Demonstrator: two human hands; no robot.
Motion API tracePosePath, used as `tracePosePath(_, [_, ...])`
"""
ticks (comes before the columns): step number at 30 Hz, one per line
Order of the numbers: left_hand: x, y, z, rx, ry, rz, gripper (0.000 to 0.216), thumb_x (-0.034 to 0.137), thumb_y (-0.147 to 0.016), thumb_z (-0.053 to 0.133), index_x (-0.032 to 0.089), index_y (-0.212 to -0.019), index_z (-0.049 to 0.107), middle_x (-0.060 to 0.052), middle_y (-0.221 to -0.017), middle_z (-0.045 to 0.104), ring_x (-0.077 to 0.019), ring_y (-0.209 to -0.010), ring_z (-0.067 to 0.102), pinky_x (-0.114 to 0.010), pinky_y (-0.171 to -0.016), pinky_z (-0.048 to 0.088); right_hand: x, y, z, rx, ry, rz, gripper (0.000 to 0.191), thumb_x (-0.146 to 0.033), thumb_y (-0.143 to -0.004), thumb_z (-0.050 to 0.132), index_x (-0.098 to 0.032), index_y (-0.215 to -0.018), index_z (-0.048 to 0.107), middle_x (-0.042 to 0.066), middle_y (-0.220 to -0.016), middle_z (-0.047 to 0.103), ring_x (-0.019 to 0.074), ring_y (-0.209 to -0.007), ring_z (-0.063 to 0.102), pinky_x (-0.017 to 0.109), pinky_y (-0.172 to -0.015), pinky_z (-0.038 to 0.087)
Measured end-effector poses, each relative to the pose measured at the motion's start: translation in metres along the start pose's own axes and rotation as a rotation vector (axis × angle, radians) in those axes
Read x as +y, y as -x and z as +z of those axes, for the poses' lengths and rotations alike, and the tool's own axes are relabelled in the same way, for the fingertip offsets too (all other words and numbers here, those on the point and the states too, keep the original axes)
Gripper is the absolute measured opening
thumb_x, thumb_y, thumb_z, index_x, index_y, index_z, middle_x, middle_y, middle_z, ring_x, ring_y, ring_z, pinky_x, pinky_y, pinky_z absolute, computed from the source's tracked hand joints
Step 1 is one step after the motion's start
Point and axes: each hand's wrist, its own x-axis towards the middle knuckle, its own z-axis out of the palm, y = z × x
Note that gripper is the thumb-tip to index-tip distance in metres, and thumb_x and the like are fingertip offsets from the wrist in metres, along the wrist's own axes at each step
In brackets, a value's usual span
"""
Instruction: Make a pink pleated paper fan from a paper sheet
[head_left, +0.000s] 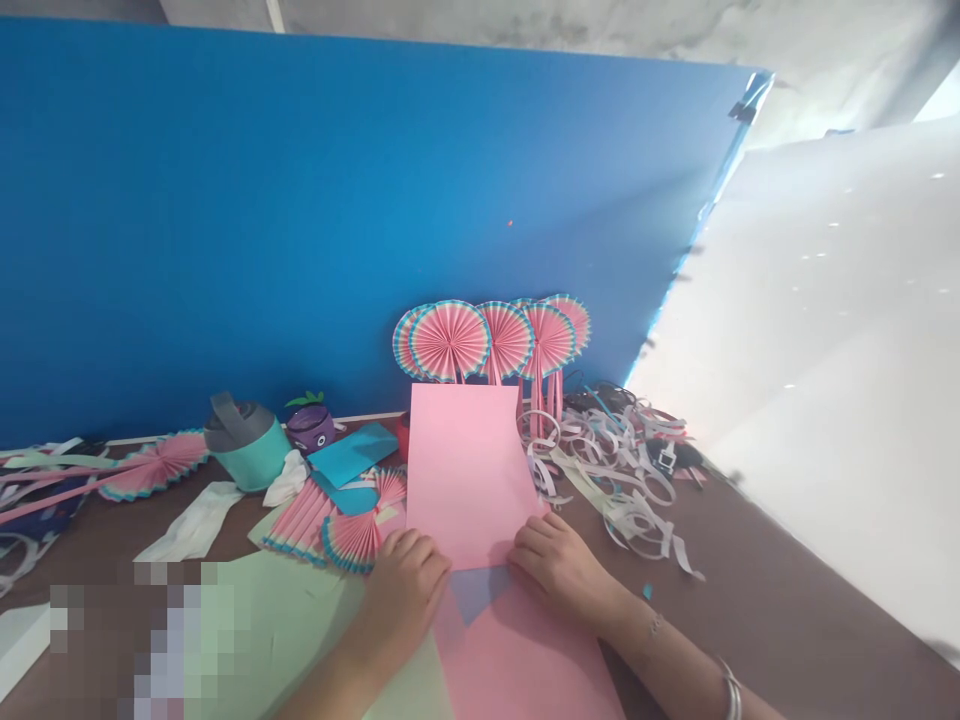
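Note:
A plain pink sheet of paper (pixel 466 470) slants up and away from me in the middle of the head view. My left hand (pixel 409 580) is closed on its lower left corner, fingers curled and thumb hidden. At the lower right corner my right hand (pixel 559 565) pinches the same sheet, also closed. Beneath it lies another pink sheet (pixel 525 665), with a grey-blue piece (pixel 480 592) showing between the two. Pale green paper (pixel 300 625) spreads under my left forearm. Just beyond my left hand rests a pleated pink paper fan (pixel 352 540) with a blue edge.
Several round pink fans (pixel 450 342) stand against the blue partition (pixel 300 220). Curled paper strips (pixel 637 490) pile up at right. On the left are a teal container (pixel 251 450), a purple cup (pixel 311 430), blue paper (pixel 354 452), a tissue (pixel 191 522) and another fan (pixel 161 467).

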Motion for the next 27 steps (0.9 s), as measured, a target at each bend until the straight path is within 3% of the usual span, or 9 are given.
tracePosePath(7, [0.000, -0.002, 0.001, 0.054, -0.022, 0.034, 0.017, 0.015, -0.091, 0.049, 0.021, -0.084, 0.063, -0.002, -0.081, 0.059, -0.0190, -0.081, 0.050, -0.036, -0.075, 0.037, -0.003, -0.001, 0.007, 0.013, 0.027, 0.021, 0.021, -0.010, -0.087, 0.048, -0.017, -0.070, 0.056, 0.003, -0.071, 0.055, 0.0165, -0.067, 0.041, 0.032, -0.064, 0.026])
tracePosePath(13, [0.008, -0.001, -0.005, -0.034, -0.085, 0.052, 0.019, 0.012, -0.090, 0.047, 0.021, -0.095, 0.063, -0.003, -0.086, 0.061, -0.0200, -0.085, 0.052, -0.037, -0.078, 0.039, -0.007, -0.003, 0.003, -0.059, -0.053, 0.128, 0.018, -0.005, -0.080, 0.045, -0.018, -0.073, 0.055, 0.003, -0.074, 0.055, 0.0176, -0.070, 0.044, 0.032, -0.065, 0.029])
tracePosePath(20, [0.007, -0.002, -0.002, -0.077, -0.035, -0.035, 0.021, 0.010, -0.089, 0.048, 0.021, -0.086, 0.065, -0.004, -0.086, 0.062, -0.0207, -0.086, 0.053, -0.035, -0.076, 0.040, -0.005, -0.003, 0.001, -0.125, -0.174, 0.214, 0.019, -0.010, -0.089, 0.044, -0.018, -0.075, 0.054, 0.004, -0.078, 0.057, 0.0179, -0.074, 0.049, 0.031, -0.068, 0.033])
tracePosePath(27, [0.001, -0.001, -0.005, -0.074, 0.128, -0.230, 0.022, 0.010, -0.089, 0.047, 0.020, -0.083, 0.066, -0.003, -0.085, 0.067, -0.0203, -0.086, 0.058, -0.036, -0.079, 0.041, 0.001, 0.001, -0.006, -0.138, -0.370, 0.351, 0.021, -0.016, -0.095, 0.042, -0.018, -0.083, 0.059, 0.005, -0.083, 0.061, 0.0187, -0.080, 0.054, 0.033, -0.075, 0.038])
